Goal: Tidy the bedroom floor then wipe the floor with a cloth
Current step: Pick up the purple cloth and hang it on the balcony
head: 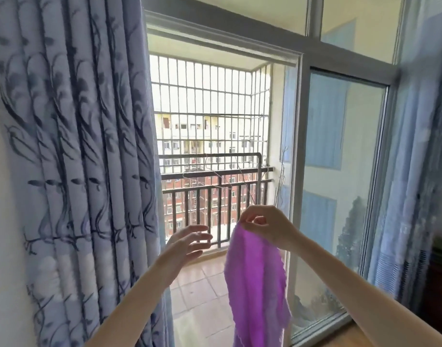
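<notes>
**One purple cloth held up at balcony door**

One cloth (256, 284), two hands, two curtains. Right hand (267, 225) raised, pinching the top edge of the cloth, which hangs straight down in front of the glass door panel (340, 171). Left hand (190, 242) lifted just beside, fingers spread, grasping nothing. Left curtain (72, 159) close to the left forearm; open doorway toward the balcony railing (215, 194) ahead.

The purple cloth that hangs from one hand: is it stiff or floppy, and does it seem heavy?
Likely floppy: the cloth hangs limp in folds from the right hand, which pinches only its top edge. Probably light, since a fingertip pinch holds it all. It looks thin, so it may sway or bunch when moved. The left hand is open beside it, not touching.
</notes>
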`<state>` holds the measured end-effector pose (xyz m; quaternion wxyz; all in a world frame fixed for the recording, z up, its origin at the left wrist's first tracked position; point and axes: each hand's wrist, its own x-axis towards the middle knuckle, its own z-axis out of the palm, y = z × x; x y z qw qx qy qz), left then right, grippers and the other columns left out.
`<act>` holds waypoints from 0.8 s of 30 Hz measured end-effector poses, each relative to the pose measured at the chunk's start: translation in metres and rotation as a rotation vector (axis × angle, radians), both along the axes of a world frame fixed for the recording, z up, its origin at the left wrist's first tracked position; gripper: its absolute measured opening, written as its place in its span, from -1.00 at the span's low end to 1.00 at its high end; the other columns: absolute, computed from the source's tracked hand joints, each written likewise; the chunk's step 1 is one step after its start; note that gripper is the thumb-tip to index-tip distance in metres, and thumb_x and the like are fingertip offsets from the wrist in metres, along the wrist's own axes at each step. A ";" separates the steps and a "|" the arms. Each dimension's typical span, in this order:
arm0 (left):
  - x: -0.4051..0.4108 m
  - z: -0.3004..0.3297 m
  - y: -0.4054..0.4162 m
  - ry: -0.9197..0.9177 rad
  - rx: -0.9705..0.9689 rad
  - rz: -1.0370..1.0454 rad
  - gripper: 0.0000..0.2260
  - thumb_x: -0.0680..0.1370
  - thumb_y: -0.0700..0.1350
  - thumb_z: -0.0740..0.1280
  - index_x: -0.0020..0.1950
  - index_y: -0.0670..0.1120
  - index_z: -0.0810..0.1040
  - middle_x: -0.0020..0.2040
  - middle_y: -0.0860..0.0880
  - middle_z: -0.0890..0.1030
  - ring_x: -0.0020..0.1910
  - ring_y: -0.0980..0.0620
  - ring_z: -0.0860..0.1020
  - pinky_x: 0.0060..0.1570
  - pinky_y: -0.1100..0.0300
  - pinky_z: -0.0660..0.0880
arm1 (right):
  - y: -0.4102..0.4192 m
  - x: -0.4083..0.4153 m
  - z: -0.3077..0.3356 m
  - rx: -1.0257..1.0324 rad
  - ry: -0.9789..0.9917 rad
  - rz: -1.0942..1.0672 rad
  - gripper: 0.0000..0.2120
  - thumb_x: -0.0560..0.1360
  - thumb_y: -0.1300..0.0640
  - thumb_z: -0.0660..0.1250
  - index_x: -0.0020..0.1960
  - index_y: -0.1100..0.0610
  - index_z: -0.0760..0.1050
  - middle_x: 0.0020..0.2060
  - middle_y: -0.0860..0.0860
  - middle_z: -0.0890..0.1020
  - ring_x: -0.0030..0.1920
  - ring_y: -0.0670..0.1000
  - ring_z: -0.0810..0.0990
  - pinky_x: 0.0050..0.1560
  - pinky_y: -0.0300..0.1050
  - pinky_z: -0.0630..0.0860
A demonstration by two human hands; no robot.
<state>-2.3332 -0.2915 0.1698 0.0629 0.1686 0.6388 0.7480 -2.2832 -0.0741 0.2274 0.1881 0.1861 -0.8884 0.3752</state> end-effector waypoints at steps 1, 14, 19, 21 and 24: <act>-0.018 -0.002 0.005 0.001 -0.004 0.002 -0.82 0.55 -0.25 0.26 0.12 -0.14 0.56 -0.04 -0.07 0.68 -0.10 -0.01 0.63 0.05 0.11 0.51 | 0.004 -0.018 -0.002 -0.003 0.001 0.009 -0.78 0.46 0.22 0.39 -0.20 -0.11 0.54 -0.26 -0.16 0.59 -0.35 -0.34 0.52 -0.17 -0.35 0.50; -0.231 -0.002 0.064 -0.038 0.095 0.061 -0.81 0.57 -0.27 0.22 0.11 -0.12 0.55 -0.04 -0.06 0.67 -0.08 -0.02 0.63 -0.08 0.19 0.53 | 0.068 -0.240 0.009 0.024 0.061 0.055 -0.89 0.48 0.28 0.34 -0.09 0.08 0.56 -0.21 -0.14 0.59 -0.20 -0.29 0.57 -0.07 -0.38 0.51; -0.298 -0.025 0.078 -0.084 0.116 0.049 -0.82 0.57 -0.27 0.22 0.11 -0.12 0.55 -0.01 -0.08 0.68 -0.07 -0.02 0.63 0.05 0.09 0.49 | 0.076 -0.311 -0.010 0.114 0.131 -0.019 -0.89 0.49 0.27 0.34 -0.01 0.17 0.58 -0.23 -0.18 0.56 -0.19 -0.17 0.56 -0.04 -0.42 0.50; -0.335 -0.026 0.082 -0.090 0.133 0.055 -0.81 0.57 -0.28 0.21 0.11 -0.13 0.54 -0.01 -0.09 0.66 -0.06 -0.03 0.62 0.00 0.12 0.50 | 0.079 -0.339 -0.014 0.113 0.148 -0.029 -0.89 0.48 0.26 0.34 0.00 0.19 0.59 -0.24 -0.19 0.55 -0.21 -0.23 0.53 -0.04 -0.46 0.47; -0.393 -0.024 0.088 -0.081 0.149 0.049 -0.80 0.56 -0.28 0.21 0.14 -0.15 0.53 -0.03 -0.08 0.64 -0.05 -0.03 0.59 -0.03 0.15 0.47 | 0.082 -0.383 -0.019 0.116 0.136 -0.043 -0.91 0.48 0.24 0.36 -0.03 0.17 0.59 -0.26 -0.27 0.52 -0.25 -0.34 0.52 -0.07 -0.59 0.35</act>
